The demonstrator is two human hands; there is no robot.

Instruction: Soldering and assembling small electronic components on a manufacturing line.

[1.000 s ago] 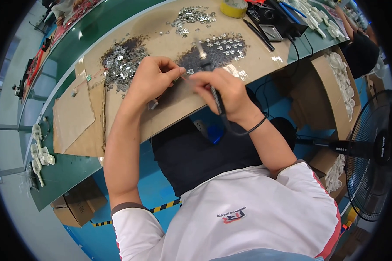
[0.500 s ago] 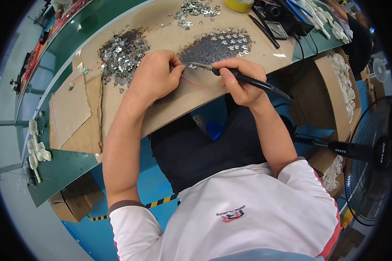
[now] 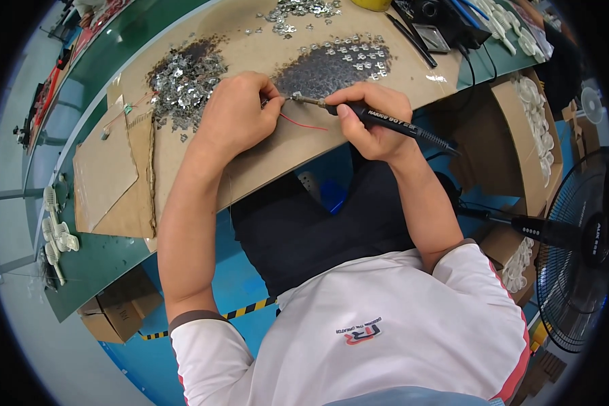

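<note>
Fingers (image 3: 267, 101) of the left hand (image 3: 233, 115) are pinched shut on a small part too tiny to make out, at the end of a thin red wire (image 3: 304, 123) that trails over the brown cardboard-covered surface (image 3: 250, 169). The right hand (image 3: 375, 118) is curled closed around a black pen-shaped soldering iron (image 3: 386, 125), with its metal tip (image 3: 301, 100) meeting the pinched part right at the left fingertips. Both hands rest on the cardboard near its front edge, above the person's dark lap.

Just beyond the left hand lies a heap of small shiny metal pieces (image 3: 183, 78), close against the knuckles. Beyond the right hand a dark scorched patch (image 3: 331, 64) on the cardboard carries scattered small silver parts, just past the iron's tip. A loose flat sheet of brown cardboard (image 3: 105, 172) lies off to the left, well apart from the hands.

Farther back sit a smaller scatter of metal bits (image 3: 298, 10) and a black soldering stand with cables (image 3: 440, 20). To the right, an open cardboard box of white plastic parts (image 3: 534, 122) stands beside the surface, and a black floor fan (image 3: 575, 264) below it. White plastic pieces (image 3: 54, 230) lie at the left edge of the green bench.
</note>
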